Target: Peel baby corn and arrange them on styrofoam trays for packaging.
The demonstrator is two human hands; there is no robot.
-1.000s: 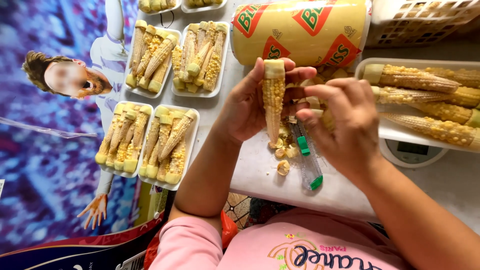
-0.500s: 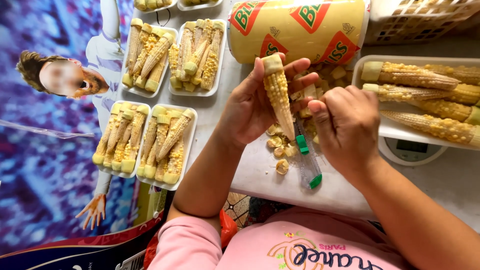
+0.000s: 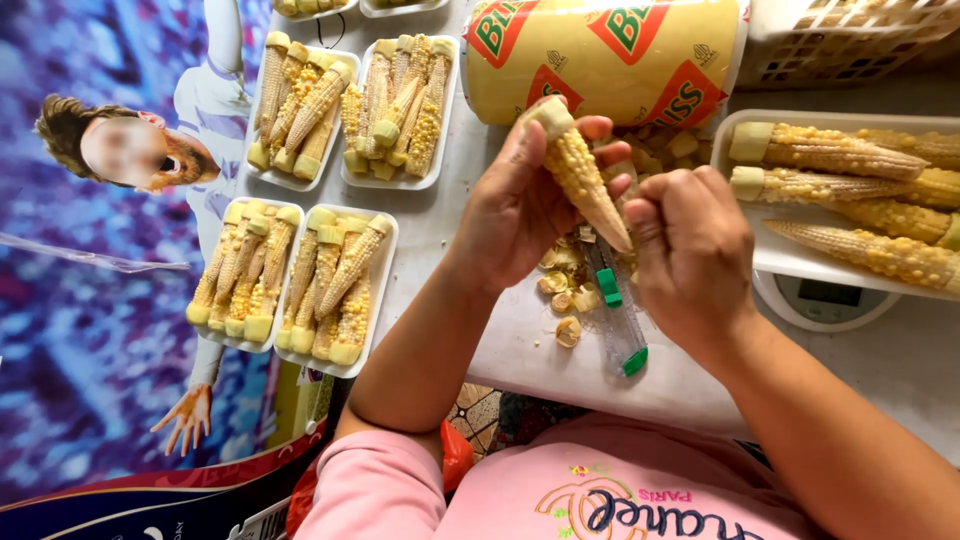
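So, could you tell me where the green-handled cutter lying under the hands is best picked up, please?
Probably by the green end of the cutter, from the near edge of the table: that end points toward the person, while both hands cover its far part.

Cob (image 3: 583,176) was upright in left hand (image 3: 520,210) 1 s ago, now tilted, tip pointing down twd right hand (image 3: 690,255). Right hand has shifted up & closed round the tip; fingers now curled vs. spread before.
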